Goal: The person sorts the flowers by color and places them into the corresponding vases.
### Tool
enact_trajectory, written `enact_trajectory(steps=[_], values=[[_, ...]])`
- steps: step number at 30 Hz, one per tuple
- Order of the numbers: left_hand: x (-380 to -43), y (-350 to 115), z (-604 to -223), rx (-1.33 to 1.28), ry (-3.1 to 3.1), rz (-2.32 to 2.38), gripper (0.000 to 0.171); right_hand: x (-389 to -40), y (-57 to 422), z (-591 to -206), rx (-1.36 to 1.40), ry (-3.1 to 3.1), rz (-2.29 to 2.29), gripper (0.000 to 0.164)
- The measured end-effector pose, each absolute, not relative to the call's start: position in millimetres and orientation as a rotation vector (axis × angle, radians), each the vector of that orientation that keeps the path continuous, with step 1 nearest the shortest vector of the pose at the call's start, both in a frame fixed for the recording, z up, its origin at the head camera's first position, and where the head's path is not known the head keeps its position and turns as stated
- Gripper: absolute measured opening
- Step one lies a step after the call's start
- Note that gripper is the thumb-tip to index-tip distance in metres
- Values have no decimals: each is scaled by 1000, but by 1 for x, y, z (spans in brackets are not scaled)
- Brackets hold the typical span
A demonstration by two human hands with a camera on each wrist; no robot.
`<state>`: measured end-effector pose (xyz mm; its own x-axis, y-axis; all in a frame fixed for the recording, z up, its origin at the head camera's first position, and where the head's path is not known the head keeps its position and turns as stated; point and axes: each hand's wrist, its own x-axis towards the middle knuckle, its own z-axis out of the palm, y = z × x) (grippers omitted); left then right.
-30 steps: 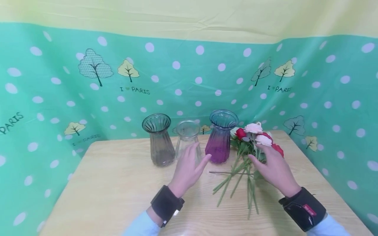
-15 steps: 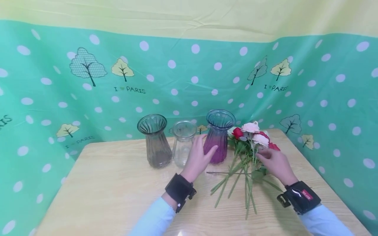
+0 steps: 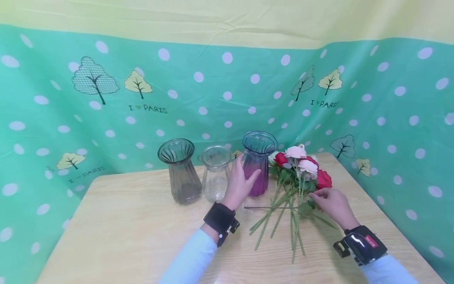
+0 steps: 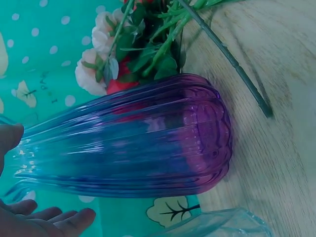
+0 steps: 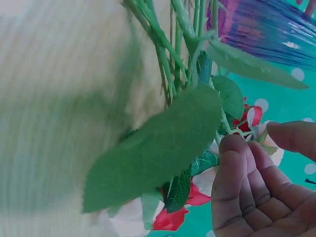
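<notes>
My left hand (image 3: 239, 184) is at the near-left side of the blue-and-purple ribbed glass vase (image 3: 259, 173), thumb and fingers spread. In the left wrist view, the thumb and the fingertips (image 4: 84, 219) lie on either side of the narrow neck of this vase. My right hand (image 3: 333, 205) is over the flower pile, beside a green leaf (image 5: 153, 148) and several stems (image 5: 173, 54). Its fingers are bent, with a gap to the thumb in the right wrist view. The pile holds pink-white blooms (image 3: 307, 167) and red roses (image 3: 324, 179), their stems towards me.
Left of the purple vase stand a clear glass vase (image 3: 215, 179) and a grey one (image 3: 184, 181). A thin dark stem (image 3: 271, 207) lies crosswise among the green stems on the wooden table (image 3: 142, 236). A green dotted curtain (image 3: 198, 94) hangs behind and at the sides.
My left hand has moved right, from before the clear vase to the purple vase. My right hand has drawn lower and nearer to me, off the blooms, with its fingers closer together.
</notes>
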<state>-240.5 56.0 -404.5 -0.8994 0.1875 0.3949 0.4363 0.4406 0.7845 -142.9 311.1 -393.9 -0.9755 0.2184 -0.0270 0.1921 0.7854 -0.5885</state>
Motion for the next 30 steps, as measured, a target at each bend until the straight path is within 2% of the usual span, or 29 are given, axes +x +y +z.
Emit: enact_trajectory(steps=[16,19,24,30], values=[[-253,68,-410,-489,-2497,-1514,81,-137,272,-392,-262,-2863,958,28],[-254,70,-411,-499,-2510,-1509,82,-137,277,-392,-264,-2850,953,27],[-255,72,-410,-502,-2506,-1486,82,-137,294,-395,-317,-2854,975,33],[-257,72,-409,-502,-2496,-1468,81,-133,316,-409,-488,-2902,1122,37]])
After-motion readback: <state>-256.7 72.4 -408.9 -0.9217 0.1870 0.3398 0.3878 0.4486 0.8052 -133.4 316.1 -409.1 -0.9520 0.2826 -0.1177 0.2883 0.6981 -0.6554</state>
